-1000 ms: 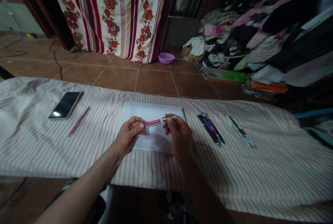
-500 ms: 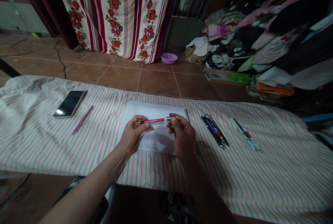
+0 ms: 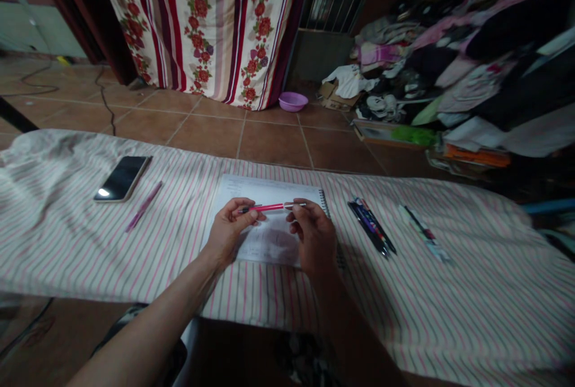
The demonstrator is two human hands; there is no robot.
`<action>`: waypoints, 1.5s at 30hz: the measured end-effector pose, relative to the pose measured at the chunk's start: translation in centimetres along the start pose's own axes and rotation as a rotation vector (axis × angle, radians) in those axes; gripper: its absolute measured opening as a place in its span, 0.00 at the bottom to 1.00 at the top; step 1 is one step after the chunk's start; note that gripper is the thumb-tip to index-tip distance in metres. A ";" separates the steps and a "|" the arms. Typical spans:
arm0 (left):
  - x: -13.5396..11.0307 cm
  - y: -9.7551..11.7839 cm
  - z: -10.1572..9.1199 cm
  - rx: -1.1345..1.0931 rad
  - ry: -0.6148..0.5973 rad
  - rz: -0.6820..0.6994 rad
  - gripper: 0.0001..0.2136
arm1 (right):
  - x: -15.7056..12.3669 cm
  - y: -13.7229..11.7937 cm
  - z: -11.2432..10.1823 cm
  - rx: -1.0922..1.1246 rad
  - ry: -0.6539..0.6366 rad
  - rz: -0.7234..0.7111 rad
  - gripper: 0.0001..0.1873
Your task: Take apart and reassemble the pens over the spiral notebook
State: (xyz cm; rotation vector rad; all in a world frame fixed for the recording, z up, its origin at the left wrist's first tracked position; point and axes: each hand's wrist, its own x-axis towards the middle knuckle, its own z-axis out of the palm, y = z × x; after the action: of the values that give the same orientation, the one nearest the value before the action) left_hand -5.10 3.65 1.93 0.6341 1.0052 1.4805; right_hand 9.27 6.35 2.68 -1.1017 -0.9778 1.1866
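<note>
A pink pen (image 3: 269, 207) is held level above a spiral notebook (image 3: 269, 192) that lies open on the striped cloth. My left hand (image 3: 231, 231) pinches the pen's dark-tipped left end. My right hand (image 3: 312, 234) pinches the silvery right end. Both hands hover just over the notebook page, fingers closed on the pen.
A phone (image 3: 121, 178) and a purple pen (image 3: 144, 213) lie at the left of the striped cloth (image 3: 90, 249). Several dark pens (image 3: 372, 234) and more pens (image 3: 424, 234) lie at the right. Beyond are tiled floor, a purple bowl (image 3: 293, 100), a floral curtain and piled clothes.
The pen's dark tip now sticks out past my left fingers, which have slid along the pink barrel. Both hands stay over the notebook.
</note>
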 end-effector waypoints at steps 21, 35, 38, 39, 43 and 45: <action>0.1 -0.8 -1.4 0.571 -0.126 0.233 0.09 | -0.1 -0.3 -0.1 -0.034 -0.079 -0.003 0.10; -0.4 -0.9 -1.2 1.008 -0.285 0.314 0.11 | -0.7 1.0 0.6 -0.097 -0.196 0.004 0.09; -0.7 -1.2 -1.2 0.984 -0.289 0.321 0.12 | -0.7 1.2 0.5 -0.118 -0.198 0.000 0.10; -0.8 -1.3 -1.1 0.968 -0.286 0.320 0.12 | -0.6 1.2 0.5 -0.124 -0.200 0.003 0.10; -1.1 -1.5 -0.6 0.851 -0.253 0.265 0.10 | -0.4 1.6 0.2 -0.152 -0.235 0.017 0.12; -1.0 -1.4 -0.1 0.741 -0.221 0.221 0.08 | -0.3 1.7 0.1 -0.161 -0.242 0.007 0.15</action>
State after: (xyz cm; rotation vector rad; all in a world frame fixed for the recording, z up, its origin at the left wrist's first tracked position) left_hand -4.27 2.57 0.89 1.4427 1.3380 1.1589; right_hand 8.79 6.10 1.03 -1.1045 -1.2749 1.2843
